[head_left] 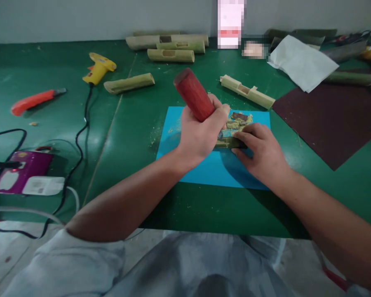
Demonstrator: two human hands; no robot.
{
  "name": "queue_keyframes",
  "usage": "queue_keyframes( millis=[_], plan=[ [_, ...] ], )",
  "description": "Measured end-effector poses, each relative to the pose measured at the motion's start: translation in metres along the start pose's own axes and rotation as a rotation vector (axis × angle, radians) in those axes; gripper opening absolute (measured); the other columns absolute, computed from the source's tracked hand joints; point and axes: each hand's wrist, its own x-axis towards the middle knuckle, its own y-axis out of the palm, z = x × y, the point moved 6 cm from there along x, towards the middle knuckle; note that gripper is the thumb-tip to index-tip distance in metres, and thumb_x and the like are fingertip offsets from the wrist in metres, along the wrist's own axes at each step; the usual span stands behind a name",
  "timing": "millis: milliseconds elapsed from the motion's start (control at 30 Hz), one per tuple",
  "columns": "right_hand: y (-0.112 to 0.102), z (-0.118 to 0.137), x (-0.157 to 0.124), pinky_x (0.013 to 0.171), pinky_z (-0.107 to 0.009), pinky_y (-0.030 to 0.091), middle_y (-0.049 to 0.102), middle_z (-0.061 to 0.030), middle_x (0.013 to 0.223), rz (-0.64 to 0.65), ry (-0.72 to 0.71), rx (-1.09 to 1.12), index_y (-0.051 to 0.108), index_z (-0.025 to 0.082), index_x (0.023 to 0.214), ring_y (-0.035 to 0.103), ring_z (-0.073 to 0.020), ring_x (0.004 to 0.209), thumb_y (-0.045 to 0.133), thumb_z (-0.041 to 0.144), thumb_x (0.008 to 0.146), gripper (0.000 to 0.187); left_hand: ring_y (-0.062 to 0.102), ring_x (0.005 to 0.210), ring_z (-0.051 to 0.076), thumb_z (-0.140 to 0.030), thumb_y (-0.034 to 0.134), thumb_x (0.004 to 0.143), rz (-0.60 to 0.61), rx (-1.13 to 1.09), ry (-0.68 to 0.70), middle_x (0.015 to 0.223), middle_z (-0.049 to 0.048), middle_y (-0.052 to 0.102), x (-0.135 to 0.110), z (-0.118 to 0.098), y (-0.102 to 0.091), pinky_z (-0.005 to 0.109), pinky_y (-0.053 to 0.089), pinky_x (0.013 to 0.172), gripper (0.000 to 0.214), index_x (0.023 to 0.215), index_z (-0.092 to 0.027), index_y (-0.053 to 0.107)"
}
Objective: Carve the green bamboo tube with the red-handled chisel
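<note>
One green table (pixel 142 123) fills most of the view. On it, in front of the person, lies a blue sheet (pixel 222 165); to the right, a dark brown sheet (pixel 330 128) sits at an angle, with a crumpled white sheet (pixel 303 64) behind it. At far left is a purple box (pixel 38 163) with cords plugged in. Bamboo tubes (pixel 184 56) with cut-out openings are grouped at the back. A notched bamboo piece (pixel 259 98) lies beyond the right hand, and a split bamboo length (pixel 130 83) lies left of centre, near a yellow glue gun (pixel 100 72) and a red cutter (pixel 34 102).

The left hand (pixel 200 134) is closed in a fist around a thick red handle (pixel 194 95), which tilts up and to the left. This fist and its wrist block the view of the tool's lower end and the left part of the bamboo strip (pixel 224 142) on the blue sheet. The right hand (pixel 262 150) grips the strip's right end between thumb and fingers, covering that end. Just beyond the strip, small bamboo scraps (pixel 235 123) and pale shavings lie heaped on the blue sheet.
</note>
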Motion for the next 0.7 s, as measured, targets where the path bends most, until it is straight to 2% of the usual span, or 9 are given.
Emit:
queue_keyframes(
  millis=[200, 467, 700],
  plan=[
    [-0.001, -0.009, 0.001, 0.082, -0.049, 0.054, 0.067, -0.0123, 0.11, -0.022, -0.016, 0.076, 0.072, 0.024, 0.113, 0.061, -0.0292, 0.096, 0.064, 0.027, 0.092, 0.023, 0.042, 0.053, 0.012, -0.019, 0.07, 0.08, 0.007, 0.001, 0.018, 0.054, -0.0025, 0.049, -0.002, -0.01, 0.003, 0.032, 0.041, 0.053, 0.03, 0.056, -0.024, 0.053],
    [-0.002, -0.009, 0.002, 0.087, -0.05, 0.054, 0.068, -0.0118, 0.112, -0.01, -0.007, 0.08, 0.073, 0.024, 0.113, 0.061, -0.0293, 0.1, 0.062, 0.02, 0.088, 0.027, 0.041, 0.053, 0.013, -0.018, 0.071, 0.078, 0.017, -0.025, 0.028, 0.053, -0.0019, 0.047, 0.001, -0.005, 0.002, 0.032, 0.039, 0.05, 0.03, 0.054, -0.024, 0.053],
    [-0.002, -0.008, 0.003, 0.09, -0.051, 0.052, 0.069, -0.0121, 0.116, 0.034, -0.002, 0.033, 0.071, 0.023, 0.116, 0.06, -0.03, 0.1, 0.06, 0.018, 0.087, 0.031, 0.04, 0.056, 0.013, -0.019, 0.071, 0.084, 0.025, 0.03, 0.024, 0.056, -0.0023, 0.045, 0.0, 0.001, 0.0, 0.033, 0.043, 0.055, 0.035, 0.058, -0.024, 0.049]
  ],
)
